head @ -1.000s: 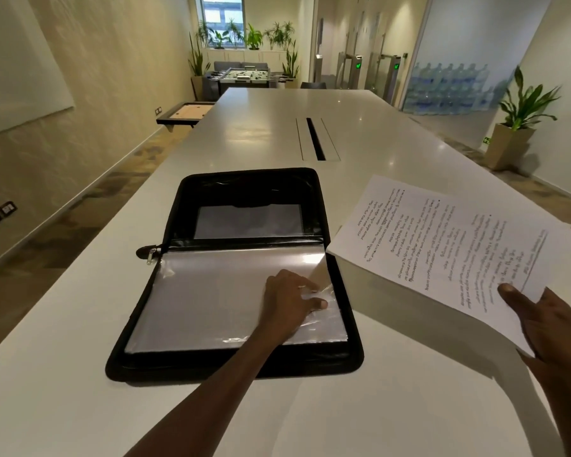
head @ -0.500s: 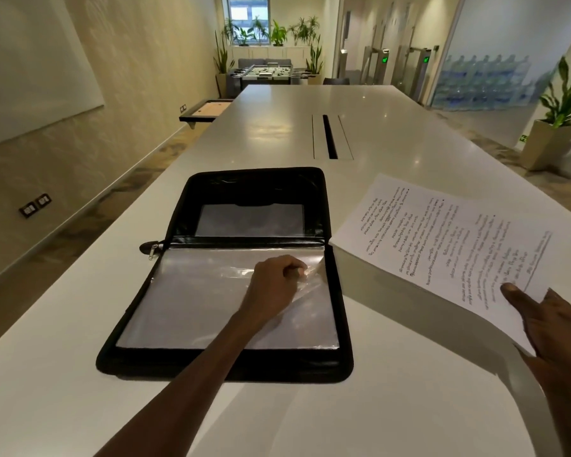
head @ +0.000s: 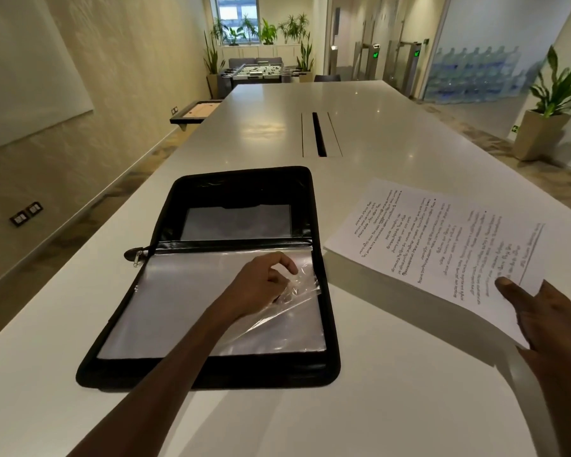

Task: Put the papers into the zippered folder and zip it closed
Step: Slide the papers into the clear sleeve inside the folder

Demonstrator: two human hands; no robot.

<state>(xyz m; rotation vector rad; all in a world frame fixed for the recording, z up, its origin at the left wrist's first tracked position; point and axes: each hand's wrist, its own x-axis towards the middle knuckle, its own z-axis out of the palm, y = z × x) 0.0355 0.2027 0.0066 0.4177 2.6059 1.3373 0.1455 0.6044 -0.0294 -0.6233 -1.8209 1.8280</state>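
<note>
Meanwhile, a clear plastic sleeve (head: 297, 291) inside the open black zippered folder (head: 211, 367) is pinched by the left hand (head: 261, 285); printed white papers (head: 442, 245) are gripped by the right hand (head: 541, 321).

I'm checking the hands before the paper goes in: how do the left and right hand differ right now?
The left hand reaches over the open black folder and pinches its crinkled clear plastic sleeve; the right hand holds the printed paper by its near corner, beside the folder. The left hand's fingers curl; the right thumb lies flat on the sheet. Both grip something thin.
</note>
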